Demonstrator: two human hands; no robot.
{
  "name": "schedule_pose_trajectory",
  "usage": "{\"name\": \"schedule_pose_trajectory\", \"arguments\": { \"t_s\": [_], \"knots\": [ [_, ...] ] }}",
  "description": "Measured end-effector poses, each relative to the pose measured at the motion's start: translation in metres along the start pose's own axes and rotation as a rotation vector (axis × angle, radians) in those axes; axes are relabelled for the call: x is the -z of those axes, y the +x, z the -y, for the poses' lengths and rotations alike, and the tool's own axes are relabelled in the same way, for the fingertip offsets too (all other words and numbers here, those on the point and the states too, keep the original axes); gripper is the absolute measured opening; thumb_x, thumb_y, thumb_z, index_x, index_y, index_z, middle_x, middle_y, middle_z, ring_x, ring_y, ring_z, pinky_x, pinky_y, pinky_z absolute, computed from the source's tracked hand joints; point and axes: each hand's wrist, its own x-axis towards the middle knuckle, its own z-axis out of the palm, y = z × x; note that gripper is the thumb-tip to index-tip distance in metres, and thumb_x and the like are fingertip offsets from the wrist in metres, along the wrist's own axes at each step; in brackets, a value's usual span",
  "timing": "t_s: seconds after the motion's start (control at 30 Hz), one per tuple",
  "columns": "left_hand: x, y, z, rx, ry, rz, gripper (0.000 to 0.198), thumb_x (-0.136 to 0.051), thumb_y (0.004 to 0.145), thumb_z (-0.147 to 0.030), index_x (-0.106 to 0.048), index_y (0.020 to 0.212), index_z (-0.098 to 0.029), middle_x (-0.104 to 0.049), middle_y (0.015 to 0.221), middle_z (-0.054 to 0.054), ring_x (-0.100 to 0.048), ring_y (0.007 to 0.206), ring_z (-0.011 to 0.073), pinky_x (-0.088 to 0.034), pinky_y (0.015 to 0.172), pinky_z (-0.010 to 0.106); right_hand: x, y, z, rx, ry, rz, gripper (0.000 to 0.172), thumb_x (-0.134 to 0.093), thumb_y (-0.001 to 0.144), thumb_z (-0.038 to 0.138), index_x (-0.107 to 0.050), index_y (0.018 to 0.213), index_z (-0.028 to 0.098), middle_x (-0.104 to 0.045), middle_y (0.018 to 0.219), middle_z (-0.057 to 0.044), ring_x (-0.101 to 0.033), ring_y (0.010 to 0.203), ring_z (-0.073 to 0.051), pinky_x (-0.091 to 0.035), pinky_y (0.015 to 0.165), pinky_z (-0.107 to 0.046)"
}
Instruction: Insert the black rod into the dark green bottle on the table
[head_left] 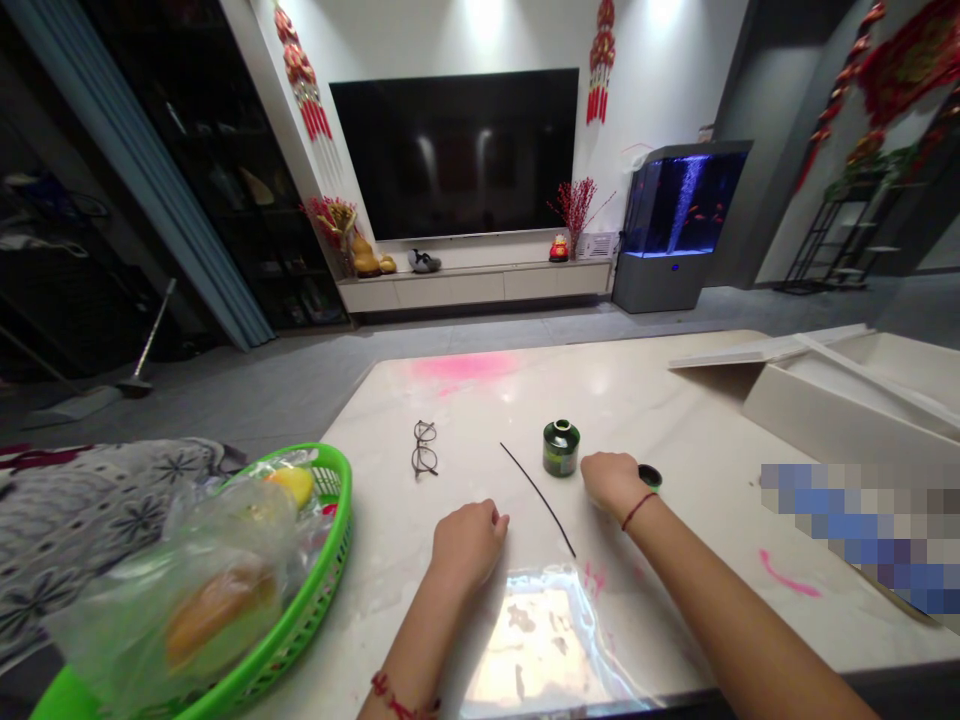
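While the left hand (pixel 470 545) and the right hand (pixel 613 485) rest well apart on the marble tabletop (pixel 480 420), loosely curled and clamped on nothing, the things around them stand singly. Leftmost sits one green plastic basket (pixel 346 500) holding one clear plastic bag (pixel 187 590), with one yellow fruit (pixel 292 485) and one orange item (pixel 217 615) too blurred to name. Next lies one pair of glasses (pixel 424 448), then one thin black wire (pixel 538 498), near the left hand. One dark green jar (pixel 561 447) stands upright just beyond the right hand, and one small dark round cap (pixel 650 477) lies just beside that hand's outer edge. Furthest right is one open white box (pixel 817 400).
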Motion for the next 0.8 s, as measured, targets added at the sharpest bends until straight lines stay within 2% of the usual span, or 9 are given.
{"name": "schedule_pose_trajectory", "arguments": {
  "t_s": [0.1, 0.27, 0.4, 0.53, 0.67, 0.8],
  "knots": [
    [-0.001, 0.0, 0.0, -0.005, -0.001, 0.001, 0.032, -0.034, 0.083, -0.037, -0.061, 0.087, -0.02, -0.067, 0.092, 0.008, -0.061, 0.083, 0.0236, -0.043, 0.068, 0.034, -0.012, 0.003, 0.002, -0.016, -0.021, -0.058, 0.032, -0.039, 0.078, -0.001, -0.066, 0.092, 0.009, -0.065, 0.097, -0.021, -0.063, 0.09, -0.026, -0.046, 0.07, -0.035],
    [-0.002, 0.0, 0.001, -0.007, -0.007, 0.0, 0.032, -0.035, 0.083, -0.037, -0.062, 0.087, -0.02, -0.067, 0.091, 0.008, -0.061, 0.082, 0.0235, -0.043, 0.068, 0.034, -0.018, 0.006, 0.0, 0.004, -0.029, -0.155, 0.036, -0.033, 0.081, 0.0, -0.064, 0.098, 0.01, -0.064, 0.098, -0.02, -0.062, 0.092, -0.024, -0.045, 0.069, -0.031],
    [-0.002, 0.0, 0.002, -0.015, -0.012, 0.012, 0.031, -0.036, 0.082, -0.037, -0.061, 0.088, -0.02, -0.067, 0.092, 0.007, -0.06, 0.083, 0.023, -0.043, 0.069, 0.033, -0.025, 0.011, -0.005, -0.015, -0.038, -0.185, 0.034, -0.032, 0.082, 0.002, -0.063, 0.097, 0.008, -0.062, 0.097, -0.022, -0.063, 0.088, -0.025, -0.044, 0.067, -0.032],
    [0.0, -0.001, 0.001, -0.041, -0.015, 0.019, 0.031, -0.036, 0.083, -0.037, -0.061, 0.089, -0.02, -0.066, 0.094, 0.007, -0.06, 0.084, 0.022, -0.043, 0.069, 0.032, -0.027, 0.011, -0.008, 0.047, -0.05, -0.234, 0.033, -0.034, 0.081, 0.002, -0.064, 0.092, 0.009, -0.061, 0.098, -0.02, -0.062, 0.09, -0.025, -0.044, 0.068, -0.031],
    [-0.001, -0.002, -0.002, -0.093, -0.011, -0.033, 0.031, -0.035, 0.084, -0.036, -0.061, 0.09, -0.021, -0.066, 0.094, 0.007, -0.061, 0.083, 0.0207, -0.042, 0.068, 0.03, -0.021, 0.005, 0.001, 0.143, 0.013, -0.171, 0.026, -0.041, 0.077, 0.006, -0.065, 0.087, 0.011, -0.065, 0.092, -0.017, -0.062, 0.086, -0.026, -0.042, 0.065, -0.031],
    [-0.004, -0.001, -0.005, -0.119, -0.002, -0.084, 0.031, -0.033, 0.085, -0.036, -0.061, 0.089, -0.021, -0.067, 0.092, 0.006, -0.061, 0.081, 0.02, -0.041, 0.067, 0.03, -0.02, 0.005, 0.016, 0.217, 0.232, -0.146, 0.016, -0.051, 0.073, 0.017, -0.064, 0.081, 0.016, -0.067, 0.084, -0.011, -0.062, 0.08, -0.023, -0.04, 0.062, -0.027]
  ]
}}
